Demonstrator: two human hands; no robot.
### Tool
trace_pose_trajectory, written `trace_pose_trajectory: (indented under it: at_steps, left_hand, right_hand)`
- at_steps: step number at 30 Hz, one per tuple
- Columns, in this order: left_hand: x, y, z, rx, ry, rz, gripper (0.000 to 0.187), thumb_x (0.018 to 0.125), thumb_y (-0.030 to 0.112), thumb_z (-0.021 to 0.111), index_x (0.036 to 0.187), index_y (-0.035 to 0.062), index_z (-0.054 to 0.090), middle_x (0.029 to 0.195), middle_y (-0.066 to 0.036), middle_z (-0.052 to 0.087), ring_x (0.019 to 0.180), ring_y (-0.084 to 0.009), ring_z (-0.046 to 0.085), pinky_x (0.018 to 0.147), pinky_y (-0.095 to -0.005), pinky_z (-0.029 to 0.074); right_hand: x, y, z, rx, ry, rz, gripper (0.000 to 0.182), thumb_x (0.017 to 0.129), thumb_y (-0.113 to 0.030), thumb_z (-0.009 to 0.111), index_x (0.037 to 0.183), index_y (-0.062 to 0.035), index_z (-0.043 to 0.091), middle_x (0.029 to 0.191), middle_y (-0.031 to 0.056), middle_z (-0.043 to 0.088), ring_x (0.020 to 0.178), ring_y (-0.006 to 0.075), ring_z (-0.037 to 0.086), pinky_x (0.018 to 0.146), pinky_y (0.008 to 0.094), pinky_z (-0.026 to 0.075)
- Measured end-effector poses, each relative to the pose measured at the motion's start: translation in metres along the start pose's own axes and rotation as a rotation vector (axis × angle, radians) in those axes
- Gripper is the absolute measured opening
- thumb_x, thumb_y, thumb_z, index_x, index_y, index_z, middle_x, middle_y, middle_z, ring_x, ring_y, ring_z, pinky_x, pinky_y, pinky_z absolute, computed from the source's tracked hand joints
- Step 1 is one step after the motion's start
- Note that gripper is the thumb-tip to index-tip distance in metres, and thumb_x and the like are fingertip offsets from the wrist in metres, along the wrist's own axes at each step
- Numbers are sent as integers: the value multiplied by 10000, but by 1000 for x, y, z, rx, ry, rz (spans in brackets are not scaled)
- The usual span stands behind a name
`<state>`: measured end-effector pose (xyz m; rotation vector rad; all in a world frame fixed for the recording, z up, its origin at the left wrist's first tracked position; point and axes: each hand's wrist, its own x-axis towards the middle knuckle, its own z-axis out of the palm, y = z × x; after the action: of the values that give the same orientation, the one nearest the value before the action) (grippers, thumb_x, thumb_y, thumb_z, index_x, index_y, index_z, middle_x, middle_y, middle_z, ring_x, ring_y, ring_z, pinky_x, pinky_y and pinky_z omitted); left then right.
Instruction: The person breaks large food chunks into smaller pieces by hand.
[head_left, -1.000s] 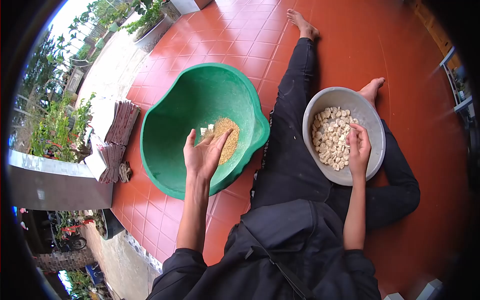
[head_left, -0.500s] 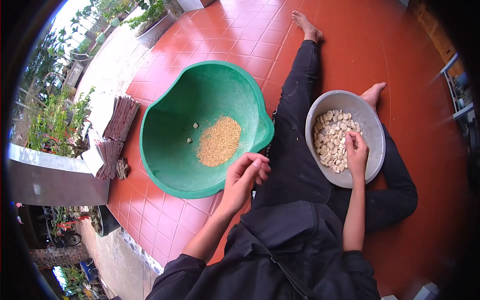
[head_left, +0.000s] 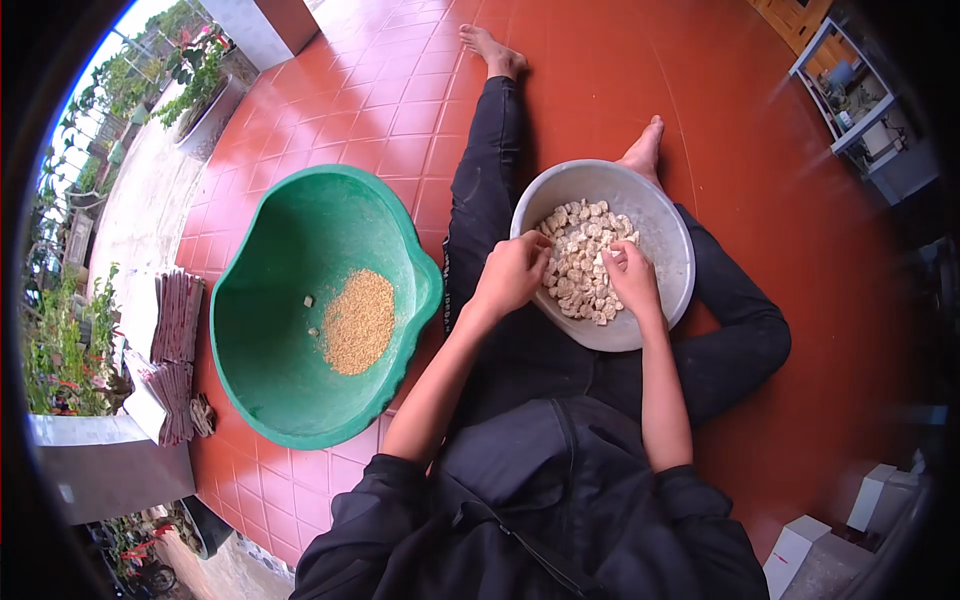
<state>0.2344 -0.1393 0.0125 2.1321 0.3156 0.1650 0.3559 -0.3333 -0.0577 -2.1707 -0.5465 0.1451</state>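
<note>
A grey bowl [head_left: 672, 240] rests between my legs, holding many small, pale, lumpy chunks [head_left: 580, 270]. My left hand [head_left: 512, 272] reaches over its left rim, fingers curled together at the chunks; what is between the fingertips is hidden. Inside the same bowl, my right hand [head_left: 634, 282] pinches at a pale chunk with thumb and fingers. To the left stands a large green basin [head_left: 290, 225] with a heap of tan, crumbly grains [head_left: 360, 322] and a couple of small pale chunks [head_left: 309, 301] beside the heap. Neither hand touches the basin.
My outstretched legs [head_left: 487, 150] in black trousers flank the grey bowl on the red tiled floor [head_left: 590, 70]. Folded paper stacks [head_left: 176, 320] lie left of the basin. A metal rack [head_left: 850, 90] stands at upper right, white boxes [head_left: 800, 550] at lower right.
My left hand has moved from beside the green basin into the grey bowl. My right hand stays in the bowl. The whole view has shifted, so both vessels appear further left.
</note>
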Motion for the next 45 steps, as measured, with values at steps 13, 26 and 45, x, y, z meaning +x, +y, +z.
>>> trace_pose_trajectory:
  at_steps: [13,26,45]
  left_hand:
    - [84,-41,61,1035,50,319,145,753,72,625,896,50,614,903,-105,651,898,-261,637,760,-351,534]
    - [27,6,36,-886,-183,-152,203,910,118,638,1053,-27,651,923,-67,680,833,-124,656,761,-247,542]
    - [20,-1,34,-498,-71,10,172,857,62,686,983,-52,660,838,-24,668,753,-53,602,664,-198,493]
  right_hand:
    - [1,0,3,-43,-69,55,303,847,-235,653,1027,5,608,993,199,638,923,321,629,815,404,490]
    - [2,-24,-5,730,-139,-80,305,995,-241,438,833,-18,567,689,17,557,651,96,534,630,255,451]
    - [-17,-54,-23,295,-177,-315,149,913,-110,543,986,16,576,766,84,608,675,135,570,631,298,464]
